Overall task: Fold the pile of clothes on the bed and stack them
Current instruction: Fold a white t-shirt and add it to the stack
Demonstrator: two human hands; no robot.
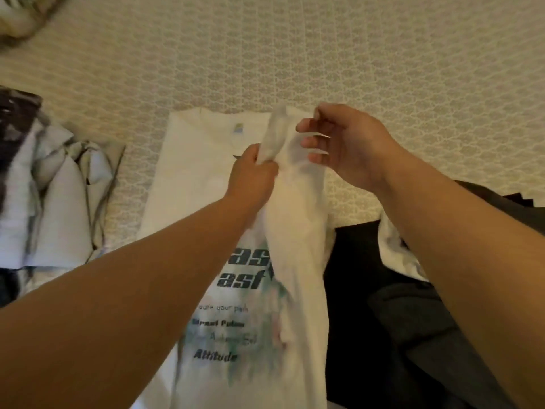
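A white T-shirt (188, 178) with dark printed lettering lies face up on the patterned bedspread (295, 54), collar at the far end. My left hand (253, 175) grips its right sleeve, bunched and lifted over the chest. My right hand (345, 143) hovers just right of that sleeve, fingers loosely spread toward the cloth; the fingertips are near or touching it, holding nothing firmly.
A heap of pale blue, grey and dark garments (50, 187) lies at the left. Dark clothing (383, 320) with a bit of white cloth (395, 249) lies at the right, beside the shirt. A light bundle (20, 16) sits in the far left corner.
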